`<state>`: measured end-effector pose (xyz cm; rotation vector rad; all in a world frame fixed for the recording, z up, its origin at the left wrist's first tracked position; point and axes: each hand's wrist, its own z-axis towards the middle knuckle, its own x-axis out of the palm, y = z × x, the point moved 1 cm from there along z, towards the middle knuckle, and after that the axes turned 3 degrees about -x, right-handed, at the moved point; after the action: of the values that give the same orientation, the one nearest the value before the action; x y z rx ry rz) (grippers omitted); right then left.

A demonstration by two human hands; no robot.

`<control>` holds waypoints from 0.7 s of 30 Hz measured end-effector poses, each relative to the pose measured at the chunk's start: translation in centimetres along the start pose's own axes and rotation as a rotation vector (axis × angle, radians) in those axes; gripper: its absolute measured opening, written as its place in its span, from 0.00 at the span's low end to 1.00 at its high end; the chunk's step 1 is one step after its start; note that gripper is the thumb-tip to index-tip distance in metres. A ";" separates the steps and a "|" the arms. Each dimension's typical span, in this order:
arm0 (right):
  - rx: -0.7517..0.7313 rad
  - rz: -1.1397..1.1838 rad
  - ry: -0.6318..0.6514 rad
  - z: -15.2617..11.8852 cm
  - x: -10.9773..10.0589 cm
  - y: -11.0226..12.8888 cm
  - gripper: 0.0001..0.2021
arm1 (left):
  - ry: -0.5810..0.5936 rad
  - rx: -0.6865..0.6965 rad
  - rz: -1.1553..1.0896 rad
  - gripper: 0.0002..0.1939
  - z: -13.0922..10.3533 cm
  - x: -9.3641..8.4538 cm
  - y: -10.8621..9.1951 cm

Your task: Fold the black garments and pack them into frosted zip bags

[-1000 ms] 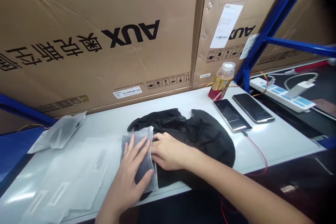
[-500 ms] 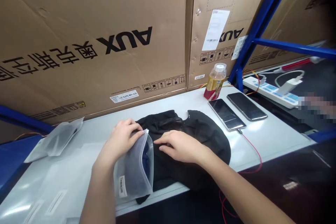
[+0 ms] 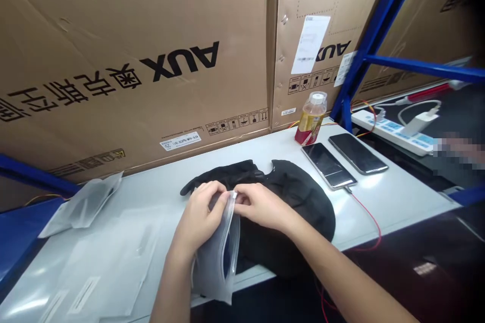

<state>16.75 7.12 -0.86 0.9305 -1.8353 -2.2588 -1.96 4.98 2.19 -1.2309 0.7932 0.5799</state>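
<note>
Head view shows a white table [image 3: 397, 197] below tall cardboard boxes [image 3: 132, 50] and a blue rack [image 3: 375, 30]. Left hand [image 3: 199, 217] and right hand [image 3: 261, 207] pinch the frosted zip bag [image 3: 217, 257] at its top corner, fingertips nearly touching. Just behind the fingers lies black cloth [image 3: 295, 197]. What the bag holds is unclear.

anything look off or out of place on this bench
Mostly tidy. The bottle leans against the carton rather than standing upright, and the cartons' print reads upside down. Both hands, left hand and right hand, pinch the frosted zip bag, its mouth open.
</note>
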 end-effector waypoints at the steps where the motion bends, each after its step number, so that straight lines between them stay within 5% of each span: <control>1: 0.005 0.025 0.012 -0.4 -0.5 -0.3 0.09 | -0.002 -0.008 0.008 0.13 0.0 0.0 0.1; 11: 0.016 -0.142 -0.093 -1.5 0.1 1.4 0.16 | 0.002 -0.036 0.057 0.12 0.5 0.6 -0.1; 21: 0.100 -0.162 0.154 -1.5 0.2 2.6 0.18 | -0.080 -0.066 0.041 0.13 1.1 1.0 0.4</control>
<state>16.58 4.99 1.26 1.2751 -1.8829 -2.1275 -1.42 6.17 1.28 -1.2464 0.7380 0.6895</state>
